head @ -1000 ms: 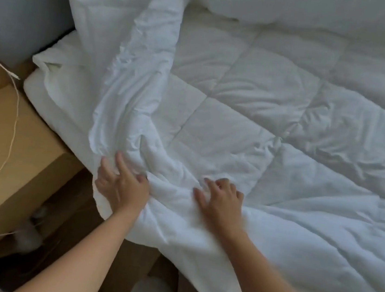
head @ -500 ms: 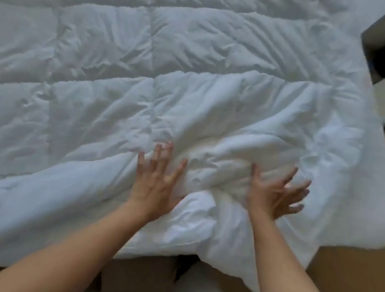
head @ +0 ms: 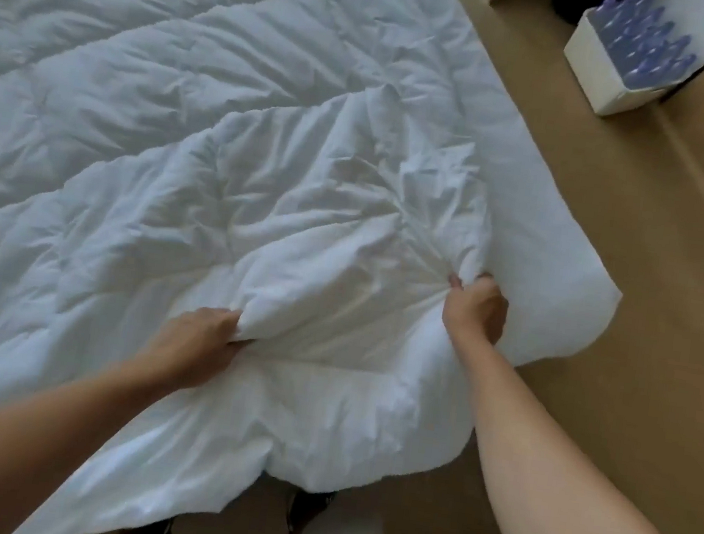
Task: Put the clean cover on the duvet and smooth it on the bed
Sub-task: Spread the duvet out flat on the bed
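The crumpled white quilted duvet (head: 221, 162) sprawls over the bed (head: 560, 292), its length running up-left from the bed's near corner. The right hand (head: 476, 308), nearer that corner, and the left hand (head: 195, 340) clutch bunched folds, fingers (head: 457, 282) curled tight.

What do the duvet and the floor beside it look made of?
The duvet: matte white fabric over soft filling, probably; it creases finely and puffs between quilt seams. The floor: smooth tan surface, perhaps laminate or wood; a dark seam shows, no clear grain.
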A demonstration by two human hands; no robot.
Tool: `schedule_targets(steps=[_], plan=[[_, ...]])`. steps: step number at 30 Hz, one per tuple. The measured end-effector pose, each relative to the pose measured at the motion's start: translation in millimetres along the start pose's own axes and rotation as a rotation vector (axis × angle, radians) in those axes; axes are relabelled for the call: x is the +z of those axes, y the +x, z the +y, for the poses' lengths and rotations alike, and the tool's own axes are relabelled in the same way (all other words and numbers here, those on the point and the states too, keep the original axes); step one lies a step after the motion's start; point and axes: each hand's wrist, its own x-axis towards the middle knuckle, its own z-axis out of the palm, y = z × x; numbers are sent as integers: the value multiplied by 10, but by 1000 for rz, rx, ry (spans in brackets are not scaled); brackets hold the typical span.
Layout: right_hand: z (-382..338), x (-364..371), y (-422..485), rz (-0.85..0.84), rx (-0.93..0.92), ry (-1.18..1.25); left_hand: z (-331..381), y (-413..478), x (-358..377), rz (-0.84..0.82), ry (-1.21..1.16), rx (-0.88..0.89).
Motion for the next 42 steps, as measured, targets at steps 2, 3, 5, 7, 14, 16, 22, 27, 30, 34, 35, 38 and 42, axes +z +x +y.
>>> schedule_targets(steps=[2,3,5,7,14,16,22,27,30,34,35,38,42], plan=[[91,-511,402,134,-111,-140,476,157,18,54,-26,63],[152,-730,613,187,-165,-218,728,258,66,58,-33,90],[213,-983,960,260,-171,-330,1188,468,220,12,-60,87],[140,-918,1079,274,-40,-333,1459,642,366,-74,-57,2],[279,-83,611,-343,-119,-509,1487,756,435,-224,-36,-21],[272,-109,754,-361,-78,-528,1289,678,355,-122,-94,-56],[140,-71,792,-370,-92,-618,171,179,385,29,-23,-538],[88,-90,619,-338,-63,-615,-258,-417,814,-34,-153,-624],[53,43,241,-276,-24,-597,-442,-738,977,-11,-160,-547],[0,632,-946,-291,-324,-607,-826,-1128,1109,3,-63,-527],[-4,850,-1370,-342,-465,-636,-923,-1236,1152,-8,-43,-548],[-8,1554,-2650,-557,-820,-785,-1229,-1586,1298,-26,-22,-625],[-83,2257,-3849,-694,-1027,-845,-1779,-2105,1514,9,-57,-681]])
